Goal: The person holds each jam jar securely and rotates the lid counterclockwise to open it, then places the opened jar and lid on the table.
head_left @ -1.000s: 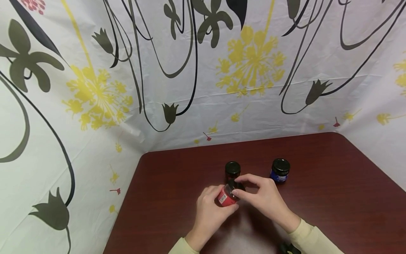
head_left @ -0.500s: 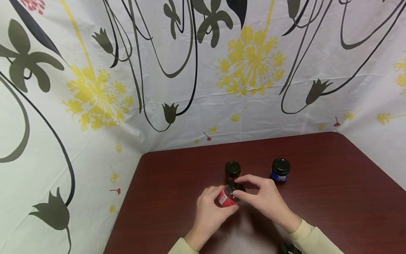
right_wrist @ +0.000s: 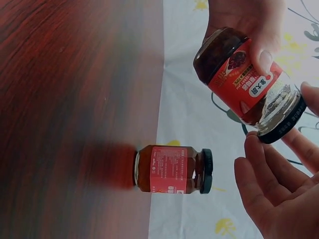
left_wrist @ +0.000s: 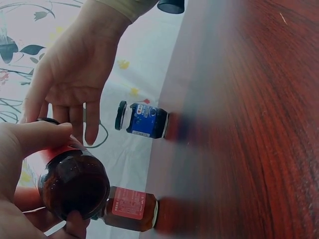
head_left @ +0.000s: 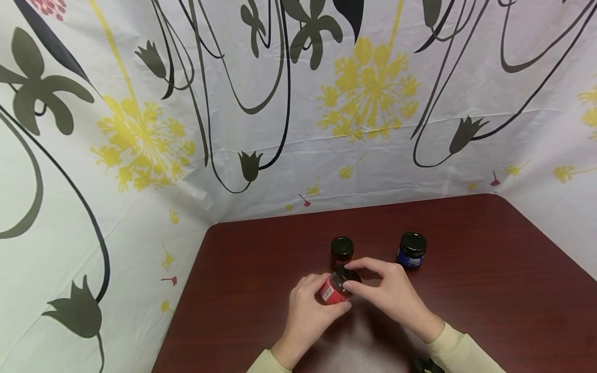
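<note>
Head view: I see the left hand (head_left: 305, 305) curled round a tilted red jar (head_left: 330, 293), up above the desk (head_left: 261, 264). The right hand (head_left: 394, 290) pinches its black lid (right_wrist: 285, 122) by the rim. I think one keeps the glass still so the other can twist. A blue jar (head_left: 412, 253) stands toward the far right corner. Since a second ago, almost nothing has moved; the right hand sits a tiny bit farther from the far edge.

I see a white cloth (head_left: 298, 114) printed with yellow blooms and grey-green stems across the top and sides of my view. Below it, my reddish-brown table (head_left: 266, 248) bears an upright black-lidded jar (head_left: 342, 247) just below centre, a blue-labelled jar (head_left: 412, 252) right of that, and a dark object (head_left: 425, 366), cut off at the bottom edge.
</note>
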### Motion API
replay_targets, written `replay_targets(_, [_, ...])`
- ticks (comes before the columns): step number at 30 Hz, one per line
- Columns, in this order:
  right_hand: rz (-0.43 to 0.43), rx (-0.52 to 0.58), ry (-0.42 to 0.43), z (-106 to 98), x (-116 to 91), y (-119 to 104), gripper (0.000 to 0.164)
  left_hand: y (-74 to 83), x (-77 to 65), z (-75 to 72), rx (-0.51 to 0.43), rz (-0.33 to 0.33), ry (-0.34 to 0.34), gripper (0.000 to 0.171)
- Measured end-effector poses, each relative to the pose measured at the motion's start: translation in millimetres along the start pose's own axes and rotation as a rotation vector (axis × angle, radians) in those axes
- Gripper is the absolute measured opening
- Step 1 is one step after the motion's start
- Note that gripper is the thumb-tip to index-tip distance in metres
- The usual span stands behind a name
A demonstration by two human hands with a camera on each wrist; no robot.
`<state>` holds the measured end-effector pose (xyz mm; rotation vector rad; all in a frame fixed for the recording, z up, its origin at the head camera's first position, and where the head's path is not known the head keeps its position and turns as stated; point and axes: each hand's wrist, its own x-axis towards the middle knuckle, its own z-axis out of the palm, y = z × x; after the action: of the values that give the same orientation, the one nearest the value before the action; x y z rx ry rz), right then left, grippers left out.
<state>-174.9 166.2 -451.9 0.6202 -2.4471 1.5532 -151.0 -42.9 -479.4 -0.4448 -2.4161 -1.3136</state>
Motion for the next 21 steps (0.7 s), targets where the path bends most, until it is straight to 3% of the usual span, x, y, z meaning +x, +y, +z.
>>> replay_targets(12, [-0.035, -0.042, 0.044, 4.5, 1.2, 0.2, 0.028, 2.4, 0.6, 0.9, 0.066, 0.001, 0.017, 0.053])
replay_targets(21, [0.046, -0.062, 0.082, 7.7, 1.9, -3.2, 0.028, 1.1, -0.9, 2.9, 0.104, 0.027, 0.035, 0.052])
